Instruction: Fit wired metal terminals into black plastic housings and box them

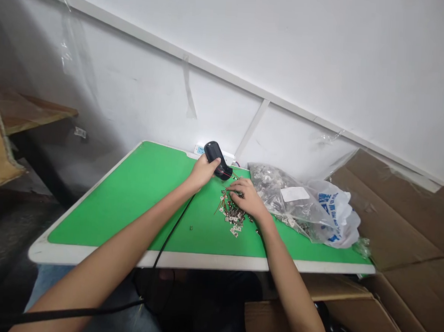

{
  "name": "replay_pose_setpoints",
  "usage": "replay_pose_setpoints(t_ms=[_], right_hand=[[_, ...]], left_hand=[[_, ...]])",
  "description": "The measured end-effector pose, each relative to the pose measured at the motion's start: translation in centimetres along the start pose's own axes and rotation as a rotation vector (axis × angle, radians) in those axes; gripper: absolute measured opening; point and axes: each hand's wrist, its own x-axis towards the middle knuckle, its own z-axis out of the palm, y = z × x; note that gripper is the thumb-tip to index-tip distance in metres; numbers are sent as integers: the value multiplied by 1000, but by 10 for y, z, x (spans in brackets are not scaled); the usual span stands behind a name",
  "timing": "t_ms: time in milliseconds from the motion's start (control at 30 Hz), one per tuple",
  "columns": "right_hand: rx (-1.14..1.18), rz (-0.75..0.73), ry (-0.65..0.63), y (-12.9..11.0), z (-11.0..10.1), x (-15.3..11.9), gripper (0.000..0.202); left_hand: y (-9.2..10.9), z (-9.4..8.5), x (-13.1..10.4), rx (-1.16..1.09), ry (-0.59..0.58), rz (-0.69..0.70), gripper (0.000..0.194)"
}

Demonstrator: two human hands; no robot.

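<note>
My left hand is closed around a glossy black plastic housing, holding it tilted above the back of the green table mat. Thin wires, one of them red, come out at its lower right end. My right hand is beside that end, over a loose pile of small metal terminal pieces. Its fingers are bent together near the wires; whatever they pinch is too small to make out.
A clear bag of metal pieces and a white plastic bag with blue print lie at the right. Behind stands a white power strip. A black cable crosses the front edge. Cardboard leans at the far right.
</note>
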Motion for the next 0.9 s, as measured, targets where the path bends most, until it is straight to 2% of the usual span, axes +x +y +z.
replay_pose_setpoints(t_ms=[233, 433, 600, 900], right_hand=[[4, 54, 12, 1, 1, -1, 15], [62, 135, 79, -2, 0, 2, 10], [3, 225, 70, -6, 6, 1, 22], [-95, 271, 32, -15, 16, 4, 18]], left_hand=[[-2, 0, 1, -11, -10, 9, 15], [-7, 0, 4, -9, -24, 29, 15], [-12, -1, 7, 5, -21, 58, 20], [-19, -2, 12, 61, -25, 113, 23]])
